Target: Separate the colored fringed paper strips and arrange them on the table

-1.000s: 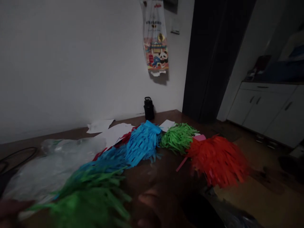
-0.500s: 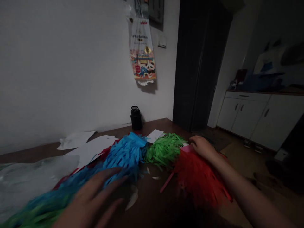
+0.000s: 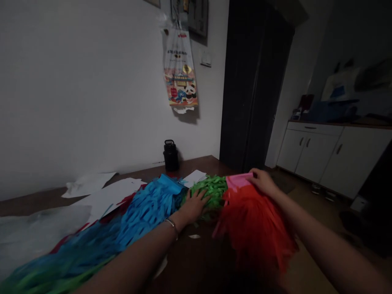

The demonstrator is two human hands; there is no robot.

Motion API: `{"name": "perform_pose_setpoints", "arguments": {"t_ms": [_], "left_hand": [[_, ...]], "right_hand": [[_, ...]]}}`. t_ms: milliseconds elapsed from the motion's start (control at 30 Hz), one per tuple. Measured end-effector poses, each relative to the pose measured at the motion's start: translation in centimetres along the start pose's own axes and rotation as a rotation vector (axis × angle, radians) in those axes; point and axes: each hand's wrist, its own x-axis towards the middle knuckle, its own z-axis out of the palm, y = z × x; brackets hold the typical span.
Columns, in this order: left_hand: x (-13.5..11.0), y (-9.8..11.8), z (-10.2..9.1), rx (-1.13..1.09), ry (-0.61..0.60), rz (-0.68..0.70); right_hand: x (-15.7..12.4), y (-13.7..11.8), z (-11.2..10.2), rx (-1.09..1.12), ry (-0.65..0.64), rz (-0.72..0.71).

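Note:
Bundles of fringed paper lie on a dark brown table (image 3: 196, 261). My left hand (image 3: 192, 206) rests flat, fingers spread, on the green fringe bundle (image 3: 212, 188). My right hand (image 3: 261, 182) grips the pink top edge (image 3: 239, 180) of the red fringe bundle (image 3: 254, 228) and holds it lifted off the table. A blue fringe bundle (image 3: 147, 210) lies to the left of my left hand, running down into more blue and green fringe (image 3: 58, 267) at the near left.
White paper sheets (image 3: 107, 194) and a clear plastic bag (image 3: 33, 234) lie at the left. A black bottle (image 3: 170, 155) stands by the wall under a hanging printed bag (image 3: 179, 69). A dark door and white cabinets (image 3: 330, 155) are to the right.
My left hand moved from the blue fringe forward onto the green bundle. My right hand closed on the red bundle's pink edge and raised it.

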Motion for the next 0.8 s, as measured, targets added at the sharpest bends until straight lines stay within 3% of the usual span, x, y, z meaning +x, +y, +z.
{"name": "perform_pose_setpoints", "arguments": {"t_ms": [133,233,333,433,533,600,700,733,800], "left_hand": [[-0.8,-1.1,0.5,-0.098,-0.017,-0.013],[-1.3,-0.8,-0.2,-0.207,0.026,-0.042],[-1.7,0.3,-2.1,-0.334,0.164,-0.109],[-2.6,1.9,-5.4,-0.452,0.364,-0.185],[-4.7,3.8,-9.7,-0.607,0.545,-0.189],[-6.9,5.2,-12.3,-0.876,0.656,-0.14],[-11.6,7.3,-14.5,-1.138,0.47,-0.221],[-13.3,7.9,-14.8,-1.187,0.428,-0.286],[-16.9,8.8,-14.5,-1.315,0.469,-0.467]], "right_hand": [[0.6,-3.1,-2.6,0.259,0.305,-0.107],[1.5,-5.6,-2.3,0.428,0.424,-0.173],[1.9,-7.9,-1.3,0.571,0.478,-0.215],[0.8,-10.8,-1.1,0.683,0.475,-0.254],[-1.8,-14.7,-1.9,0.748,0.385,-0.302],[-3.6,-17.4,-2.2,0.789,0.289,-0.323],[-6.0,-20.6,-1.5,0.861,0.111,-0.321],[-6.8,-21.2,-0.8,0.836,0.109,-0.319],[-9.0,-22.2,1.0,0.67,0.213,-0.345]]}}
